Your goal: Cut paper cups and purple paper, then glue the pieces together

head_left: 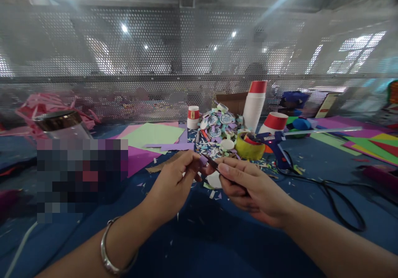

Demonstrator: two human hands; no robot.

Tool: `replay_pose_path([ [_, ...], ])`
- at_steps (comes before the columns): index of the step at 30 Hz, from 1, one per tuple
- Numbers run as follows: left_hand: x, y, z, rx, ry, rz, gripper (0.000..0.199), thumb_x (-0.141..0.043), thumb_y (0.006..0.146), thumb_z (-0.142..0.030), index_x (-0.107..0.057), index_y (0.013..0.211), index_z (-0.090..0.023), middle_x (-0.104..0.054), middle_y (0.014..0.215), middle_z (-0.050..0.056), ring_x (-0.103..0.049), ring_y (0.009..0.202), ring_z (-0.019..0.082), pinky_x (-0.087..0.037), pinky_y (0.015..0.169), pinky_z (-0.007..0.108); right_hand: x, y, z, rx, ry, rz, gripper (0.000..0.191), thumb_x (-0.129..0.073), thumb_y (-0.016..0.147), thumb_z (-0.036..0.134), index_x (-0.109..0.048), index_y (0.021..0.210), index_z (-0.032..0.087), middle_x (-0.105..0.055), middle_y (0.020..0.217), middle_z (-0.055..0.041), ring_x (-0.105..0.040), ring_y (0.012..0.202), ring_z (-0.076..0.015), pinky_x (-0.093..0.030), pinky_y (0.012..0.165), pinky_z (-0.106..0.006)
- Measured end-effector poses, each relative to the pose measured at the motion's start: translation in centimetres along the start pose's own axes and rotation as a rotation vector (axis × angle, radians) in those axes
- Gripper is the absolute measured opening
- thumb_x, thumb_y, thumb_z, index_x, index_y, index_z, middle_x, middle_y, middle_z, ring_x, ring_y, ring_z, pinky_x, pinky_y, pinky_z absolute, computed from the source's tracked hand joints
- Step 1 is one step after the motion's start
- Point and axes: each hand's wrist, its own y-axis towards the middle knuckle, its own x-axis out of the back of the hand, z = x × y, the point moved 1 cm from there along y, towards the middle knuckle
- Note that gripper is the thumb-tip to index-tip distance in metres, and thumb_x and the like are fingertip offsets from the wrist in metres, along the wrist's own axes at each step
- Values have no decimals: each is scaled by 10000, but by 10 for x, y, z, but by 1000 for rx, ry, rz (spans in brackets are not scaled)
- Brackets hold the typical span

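While the left hand (174, 182) pinched a purple scrap (203, 160) above the table (192, 249), the right hand (248, 187) gripped a dark tool (212, 163), perhaps scissors, against it; the heaped pieces (215, 133) beyond looked done, this scrap and a purple strip (178, 147) not yet.

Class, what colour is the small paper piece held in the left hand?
The small paper piece is light purple, seen best in the head view.
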Motion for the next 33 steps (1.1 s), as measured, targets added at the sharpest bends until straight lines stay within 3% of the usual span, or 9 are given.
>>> replay_pose_path([
  [6,-1,1,8,87,34,-11,234,-428,961,-306,-625,873,-214,-656,824,24,-566,720,159,-425,689,306,-2,-3,5,105,-24,-32,186,-562,944,370,-571,921,185,-277,531,109,-116,387,-27,-99,326,-153],
  [9,-1,4,12,185,-134,-96,179,-509,916,-303,-646,855,-205,-648,816,19,-548,723,152,-419,689,285,0,-4,10,177,-128,-87,208,-551,941,398,-557,934,190,-274,540,105,-127,397,-38,-96,343,-175],
  [12,1,7,13,316,-407,-225,99,-586,857,-268,-642,844,-187,-617,766,-3,-545,694,123,-431,677,246,5,-2,11,207,-408,-104,264,-530,938,457,-544,975,196,-291,547,98,-190,423,-59,-146,386,-200],
  [15,8,10,15,397,-531,-261,118,-627,827,-286,-646,838,-169,-590,709,-17,-514,621,101,-419,605,221,6,-1,10,192,-851,-53,247,-564,919,419,-571,1004,187,-387,557,72,-339,495,-89,-235,464,-224],
  [18,16,12,17,370,-478,-251,169,-663,805,-313,-672,871,-157,-629,759,-4,-526,652,103,-424,619,218,3,-2,5,105,-1181,76,195,-616,868,316,-618,1010,183,-510,614,36,-447,541,-110,-287,512,-238],
  [22,21,12,16,379,-424,-222,172,-702,767,-276,-676,868,-140,-619,710,-5,-506,604,93,-411,592,222,0,-4,-1,88,-1438,230,165,-666,817,289,-647,944,186,-601,681,-1,-520,587,-138,-283,520,-248],
  [29,13,8,13,343,-404,-123,117,-702,775,-243,-660,851,-164,-621,700,-16,-521,613,91,-415,589,222,4,-3,0,138,-1515,239,244,-656,846,410,-652,887,170,-661,745,-32,-560,627,-156,-286,528,-253],
  [33,10,6,14,327,-354,-111,122,-700,773,-256,-656,854,-176,-643,762,8,-552,679,118,-437,634,248,5,-4,3,152,-1565,164,326,-585,886,480,-626,814,165,-644,706,-43,-535,588,-155,-260,516,-266],
])
